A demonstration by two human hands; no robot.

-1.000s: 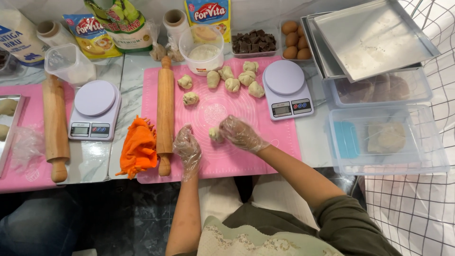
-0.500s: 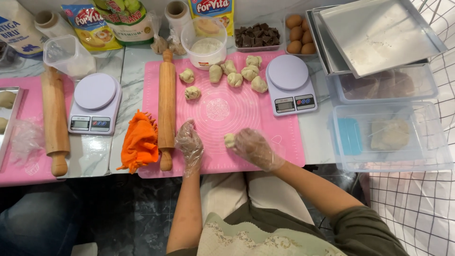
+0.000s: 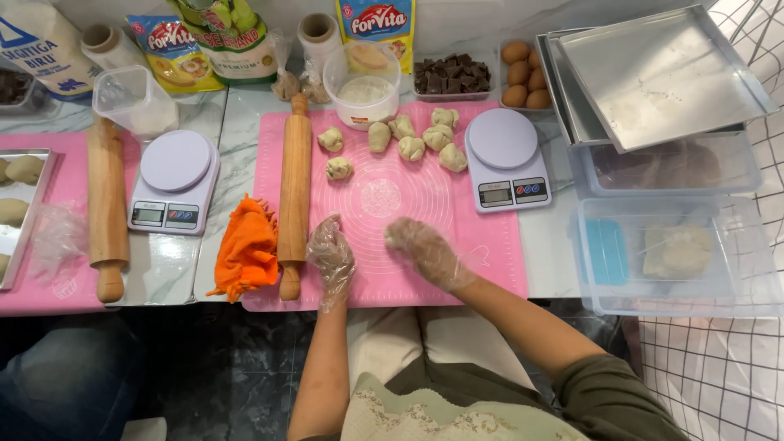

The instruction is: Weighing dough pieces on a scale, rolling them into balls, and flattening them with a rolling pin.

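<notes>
A pink silicone mat [image 3: 490, 261] lies in front of me. My left hand [image 3: 331, 255], in a clear plastic glove, rests on the mat with its fingers apart, just right of a wooden rolling pin [image 3: 294, 184]. My right hand [image 3: 423, 251], also gloved, lies palm down and cupped on the mat's middle. The small dough piece it handled is hidden under it. Several dough pieces [image 3: 412, 145] sit at the mat's far edge.
An orange cloth [image 3: 245, 251] lies left of the pin. Kitchen scales [image 3: 506, 159] [image 3: 171, 181] flank the mat. A white bowl [image 3: 362, 86], chocolate pieces [image 3: 449, 75] and eggs [image 3: 523, 77] stand behind. At the right are metal trays [image 3: 661, 73] and clear tubs [image 3: 678, 253]. A second pin [image 3: 106, 204] lies at the left.
My right hand drew the dough piece toward me and now covers it with the palm. The left hand slid slightly nearer to the mat's front edge.
</notes>
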